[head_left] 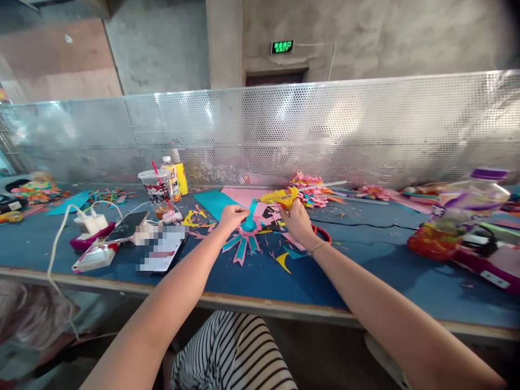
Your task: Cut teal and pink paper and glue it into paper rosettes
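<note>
My right hand [297, 221] is wrapped round a yellow glue gun [281, 198], whose nozzle points left over a blue paper strip [252, 212]. At the left side of that strip, my left hand [233, 218] has its fingers pinched together at the strip's edge. Just below lies a pink and blue paper piece [241, 246] with pointed strips fanning out toward me. A blue sheet [211, 205] and a pink sheet [239, 194] lie behind my left hand. Red scissor handles [322, 234] show partly beside my right wrist.
A phone [166, 249], power bank [95, 257], chargers and a lidded cup [156, 189] stand at the left. Yellow scraps [283, 262] lie near the front. To the right is a purple-capped bottle [447, 216]. A perforated metal screen [260, 130] runs along the back; a cable crosses the table [365, 276].
</note>
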The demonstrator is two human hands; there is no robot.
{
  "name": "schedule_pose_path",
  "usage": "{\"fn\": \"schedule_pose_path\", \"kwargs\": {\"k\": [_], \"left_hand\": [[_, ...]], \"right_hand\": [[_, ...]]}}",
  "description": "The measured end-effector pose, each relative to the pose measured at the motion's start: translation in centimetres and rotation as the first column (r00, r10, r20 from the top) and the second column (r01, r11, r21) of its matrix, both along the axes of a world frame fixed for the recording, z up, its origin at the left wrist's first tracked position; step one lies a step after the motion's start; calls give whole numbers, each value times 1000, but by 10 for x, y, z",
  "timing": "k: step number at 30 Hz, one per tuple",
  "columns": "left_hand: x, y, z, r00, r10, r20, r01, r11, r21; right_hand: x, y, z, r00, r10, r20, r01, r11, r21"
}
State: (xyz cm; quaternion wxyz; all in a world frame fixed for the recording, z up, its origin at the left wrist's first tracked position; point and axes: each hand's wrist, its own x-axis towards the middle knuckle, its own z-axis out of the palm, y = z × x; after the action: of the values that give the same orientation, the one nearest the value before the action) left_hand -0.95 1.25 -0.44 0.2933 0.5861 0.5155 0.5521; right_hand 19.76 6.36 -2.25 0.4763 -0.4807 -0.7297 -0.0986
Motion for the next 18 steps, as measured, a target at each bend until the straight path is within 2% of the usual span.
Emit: {"fn": "schedule_pose_path", "kwargs": {"k": [7, 18], "left_hand": [[0, 0, 0, 1000, -20, 16, 20, 1000, 3], [0, -2, 3, 1000, -19, 2, 19, 1000, 9]], "right_hand": [[0, 1, 1, 998, 27, -57, -28, 999, -27], [1, 4, -1, 999, 19, -48, -20, 1000, -23]]}}
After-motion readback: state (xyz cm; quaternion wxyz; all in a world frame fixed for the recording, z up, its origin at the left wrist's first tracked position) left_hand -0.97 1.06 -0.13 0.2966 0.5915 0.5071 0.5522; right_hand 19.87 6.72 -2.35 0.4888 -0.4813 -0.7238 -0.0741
